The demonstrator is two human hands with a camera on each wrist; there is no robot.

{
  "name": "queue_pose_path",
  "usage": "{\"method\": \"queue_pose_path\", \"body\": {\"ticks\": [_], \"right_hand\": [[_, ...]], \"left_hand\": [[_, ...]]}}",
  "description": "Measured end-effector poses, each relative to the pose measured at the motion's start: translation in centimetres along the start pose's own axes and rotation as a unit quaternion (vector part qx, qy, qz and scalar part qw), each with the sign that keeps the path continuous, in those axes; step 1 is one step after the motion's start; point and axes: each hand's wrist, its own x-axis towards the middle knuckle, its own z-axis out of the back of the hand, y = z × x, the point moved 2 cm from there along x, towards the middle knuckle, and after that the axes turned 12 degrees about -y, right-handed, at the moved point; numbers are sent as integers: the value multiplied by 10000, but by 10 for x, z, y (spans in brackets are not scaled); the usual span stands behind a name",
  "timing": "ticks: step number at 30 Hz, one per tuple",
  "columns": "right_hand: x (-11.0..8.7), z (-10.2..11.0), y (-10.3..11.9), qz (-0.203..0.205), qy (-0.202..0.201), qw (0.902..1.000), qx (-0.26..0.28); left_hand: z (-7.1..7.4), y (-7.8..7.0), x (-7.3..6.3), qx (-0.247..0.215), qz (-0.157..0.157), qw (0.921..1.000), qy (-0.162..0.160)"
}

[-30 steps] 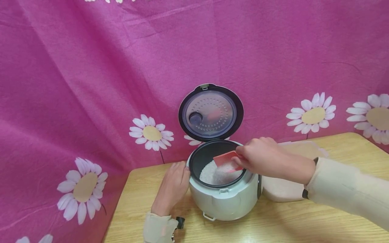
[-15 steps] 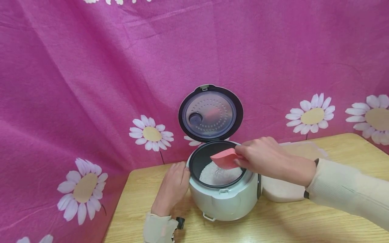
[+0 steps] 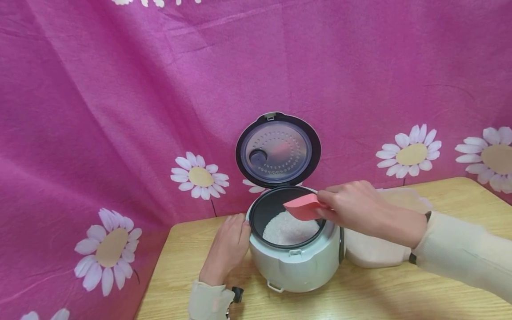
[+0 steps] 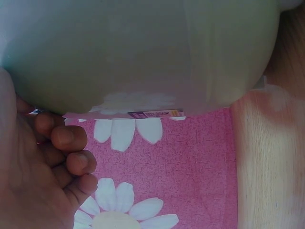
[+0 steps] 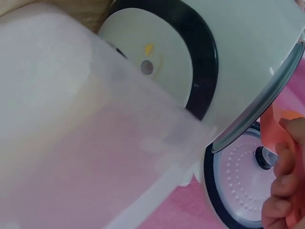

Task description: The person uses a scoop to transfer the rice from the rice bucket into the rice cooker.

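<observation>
A white rice cooker (image 3: 296, 271) stands with its lid (image 3: 278, 150) raised, and white rice (image 3: 288, 229) lies in its dark inner pot (image 3: 266, 209). My right hand (image 3: 356, 209) grips a pink scoop (image 3: 302, 207) by its handle, tilted over the pot and above the rice. The right wrist view shows fingers (image 5: 281, 191) curled round that handle. My left hand (image 3: 228, 246) holds the cooker's left side at the rim. Seen from below in the left wrist view, its fingers (image 4: 69, 138) are bent beside the cooker's wall; part of the hold is hidden.
Right of the cooker, partly behind my right arm, sits a pale translucent container (image 3: 374, 253). The wooden table (image 3: 180, 266) carries everything. A pink flowered cloth (image 3: 200, 89) hangs close behind the table and the raised lid.
Rice has fallen from the scoop into the pot. The scoop has turned over and shifted slightly right with my right hand. My left hand stays on the cooker.
</observation>
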Motion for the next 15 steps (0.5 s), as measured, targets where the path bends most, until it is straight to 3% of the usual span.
{"method": "queue_pose_path", "body": {"ticks": [15], "right_hand": [[-13, 13, -23, -378, 76, 9992, 91]], "left_hand": [[1, -1, -1, 25, -47, 10000, -53]]}}
